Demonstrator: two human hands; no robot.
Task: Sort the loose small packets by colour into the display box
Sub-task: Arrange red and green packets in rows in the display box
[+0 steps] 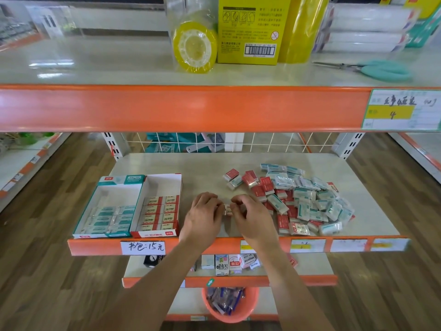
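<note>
Both hands meet over the middle shelf (207, 163), just right of the red display box (157, 206). The left hand (204, 217) and right hand (250, 217) curl their fingers around a small red packet (228, 210) pinched between them. A bare strip of shelf lies between the hands and the red display box. Left of that box, touching it, stands the teal display box (112, 206). Right of the hands lies the loose pile of packets (298, 199), reaching the shelf's front orange edge (95, 247).
</note>
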